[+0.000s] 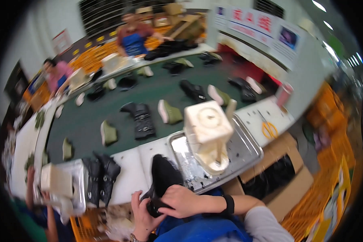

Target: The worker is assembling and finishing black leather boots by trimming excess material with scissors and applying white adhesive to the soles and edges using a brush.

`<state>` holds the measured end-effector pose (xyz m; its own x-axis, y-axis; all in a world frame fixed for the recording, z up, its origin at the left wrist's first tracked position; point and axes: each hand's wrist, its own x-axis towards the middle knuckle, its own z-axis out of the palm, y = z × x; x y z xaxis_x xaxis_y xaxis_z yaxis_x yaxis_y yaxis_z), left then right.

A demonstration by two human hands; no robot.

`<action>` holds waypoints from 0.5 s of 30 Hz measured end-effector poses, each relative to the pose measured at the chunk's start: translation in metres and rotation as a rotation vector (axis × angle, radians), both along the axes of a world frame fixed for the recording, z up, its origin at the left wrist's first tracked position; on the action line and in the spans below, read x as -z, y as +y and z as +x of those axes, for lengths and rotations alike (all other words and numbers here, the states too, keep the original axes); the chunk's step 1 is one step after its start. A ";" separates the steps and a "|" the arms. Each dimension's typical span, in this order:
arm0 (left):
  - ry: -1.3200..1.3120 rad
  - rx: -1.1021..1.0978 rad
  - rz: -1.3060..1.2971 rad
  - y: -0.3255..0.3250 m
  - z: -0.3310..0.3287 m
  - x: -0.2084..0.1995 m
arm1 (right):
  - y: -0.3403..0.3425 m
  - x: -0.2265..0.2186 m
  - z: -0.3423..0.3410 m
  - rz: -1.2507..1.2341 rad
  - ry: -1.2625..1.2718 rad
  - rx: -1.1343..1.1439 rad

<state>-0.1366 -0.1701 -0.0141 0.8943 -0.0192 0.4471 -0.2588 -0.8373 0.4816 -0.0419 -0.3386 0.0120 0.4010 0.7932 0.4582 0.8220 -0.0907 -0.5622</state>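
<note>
Your right hand (180,200) is curling over the top of a black shoe (162,181), fingers bent down its near side and closed on it; a dark band is sitting at that wrist. Your left hand (142,213) is coming up from 6 o'clock and cupping the same shoe from below, thumb and fingers wrapped narrowly round its lower end. Both hands are therefore holding the shoe, which is standing tilted at the near edge of the white bench (129,169), just at 9 o'clock of a metal tray (246,151).

The shoe is looking matte and smooth, with a rounded toe pointing toward 12 o'clock. The tray is rectangular, shiny and speckled with residue. A cream, box-shaped machine head (207,121) is hanging over the tray, its surface smeared and dull. At 2 o'clock of the tray, yellow-handled scissors (269,128) are lying flat on the bench.

Beyond the bench, a dark green conveyor belt (121,109) is carrying black boots (140,119) and olive shoes with pale soles (169,112), well apart from one another. At 9 o'clock, a second cream machine (57,181) is standing beside another person's forearm (30,189).
</note>
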 end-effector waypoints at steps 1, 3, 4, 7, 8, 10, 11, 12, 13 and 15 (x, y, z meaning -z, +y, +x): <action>0.023 0.043 -0.058 -0.002 0.006 -0.001 | -0.003 0.004 -0.002 0.013 -0.033 -0.042; 0.230 0.133 -0.357 0.004 0.007 0.015 | -0.005 0.011 -0.005 0.065 -0.098 -0.134; 0.431 0.199 -0.501 -0.001 0.007 0.005 | 0.001 0.014 -0.008 0.097 -0.128 -0.225; 0.610 0.385 -0.361 0.009 0.029 0.019 | -0.005 0.014 -0.005 0.100 -0.229 -0.113; 0.668 0.421 -0.313 0.019 0.036 0.023 | -0.009 0.014 -0.005 0.084 -0.275 -0.135; 0.758 0.454 -0.234 0.039 0.048 0.032 | -0.017 0.014 -0.006 0.139 -0.311 -0.045; 0.797 0.459 -0.200 0.048 0.055 0.036 | -0.021 0.013 -0.006 0.142 -0.336 -0.018; 0.836 0.465 -0.167 0.052 0.062 0.042 | -0.026 0.014 -0.005 0.142 -0.359 0.010; 0.867 0.453 -0.142 0.055 0.065 0.046 | -0.029 0.014 -0.004 0.153 -0.351 0.031; 0.924 0.423 -0.097 0.064 0.066 0.056 | -0.031 0.016 -0.005 0.187 -0.298 0.097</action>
